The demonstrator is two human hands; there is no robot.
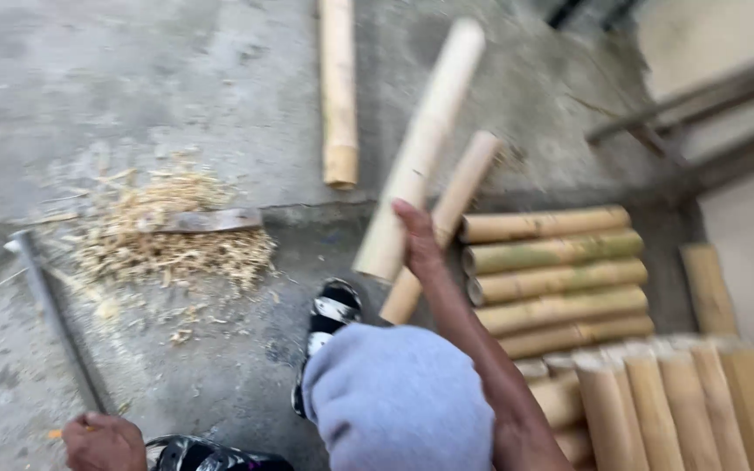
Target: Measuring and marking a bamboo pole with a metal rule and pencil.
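My right hand (418, 242) grips a pale bamboo piece (423, 144) near its lower end and holds it up at a slant above the concrete floor. A second bamboo piece (460, 187) lies slanted just behind it. My left hand (102, 442) rests low at the bottom left, fingers curled; whether it holds anything is unclear. My knee in grey cloth (399, 401) and a black-and-white sandal (329, 318) sit between the hands.
Cut bamboo lengths are stacked at the right (556, 279) and lower right (682, 406). Another bamboo pole (339, 87) lies at the top. A flat metal blade (207, 221) rests on a heap of shavings (163, 240). A metal rod (54, 314) lies at the left.
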